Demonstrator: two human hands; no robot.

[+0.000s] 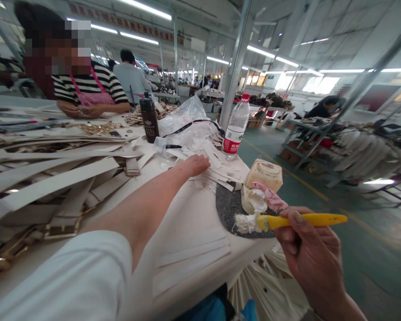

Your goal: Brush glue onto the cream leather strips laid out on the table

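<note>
My right hand [309,249] grips a paintbrush [304,220] with a yellow handle, its bristles caked in white and pointing left over a dark mat [227,209]. Beside the bristles stands a cut-open plastic container [254,200] with white stuff inside and a pink cloth [270,196] against it. My left arm stretches across the table to a loose pile of white strips [217,171]. There my left hand [198,165] rests at the pile with its fingers curled downward; whatever lies under the fingertips is hidden. Several flat strips [194,254] lie fanned near the table's front edge.
Belts with buckles [63,223] heap up on the left. A dark flask [149,119], a clear plastic bag [187,120] and a red-capped bottle [235,127] stand behind the strips, near a metal post [235,62]. A co-worker in stripes [93,89] sits across the table.
</note>
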